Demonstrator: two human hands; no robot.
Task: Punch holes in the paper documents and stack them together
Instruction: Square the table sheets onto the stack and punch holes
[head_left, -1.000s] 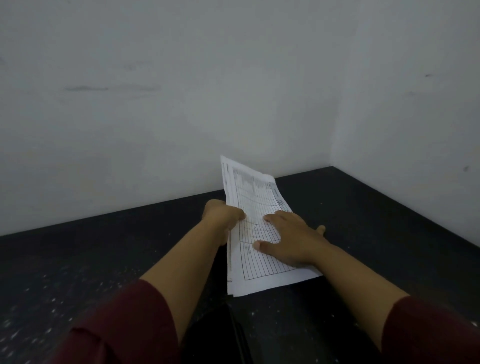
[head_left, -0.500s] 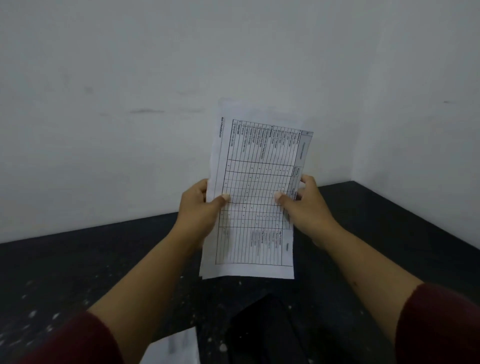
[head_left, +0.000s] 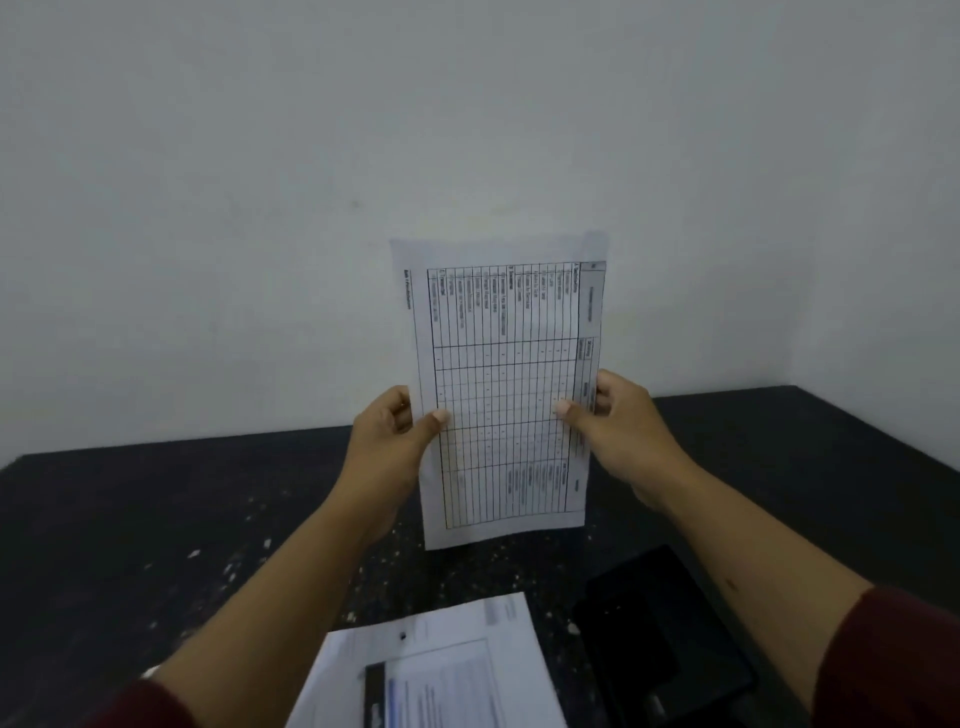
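Upright in front of the pale wall (head_left: 260, 208), the printed sheets (head_left: 501, 384) are held clear above the dark speckled counter (head_left: 156, 519), the table of rows turned sideways. The left hand (head_left: 387, 447) has its grip clamped on the left edge, thumb pressed on the front face and fingers behind. The right hand (head_left: 618, 428) is clamped on the right edge the same way. Both forearms end in dark red sleeves (head_left: 893, 660). Nearer the camera, another document (head_left: 447, 670) lies flat on the counter, with 1 small dark hole near its top edge. Just to its right sits a black hole punch (head_left: 660, 644).
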